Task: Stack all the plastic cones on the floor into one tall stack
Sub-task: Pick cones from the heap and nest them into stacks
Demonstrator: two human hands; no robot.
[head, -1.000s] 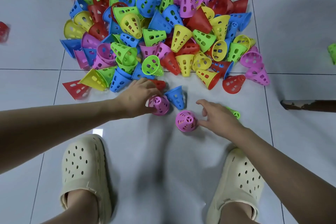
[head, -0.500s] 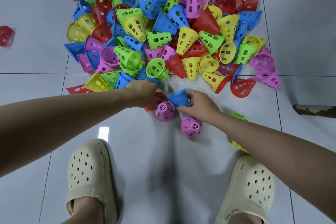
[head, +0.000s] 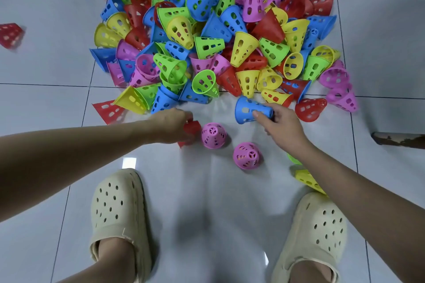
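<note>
Blue cone (head: pixel 250 110) is pinched on its side by right hand (head: pixel 279 126). Red cone (head: pixel 192 130) is gripped by left hand (head: pixel 171 125), beside two upright pink cones (head: pixel 213 135).

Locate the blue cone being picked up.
Head view, right of centre: blue cone gripped by the right hand, just below the pile's front edge.

Two cream perforated clogs (head: pixel 118 216) — on pale grey floor tiles (head: pixel 46 18).

Red cone (head: pixel 192 127) half hidden, motion-blurred.
</note>
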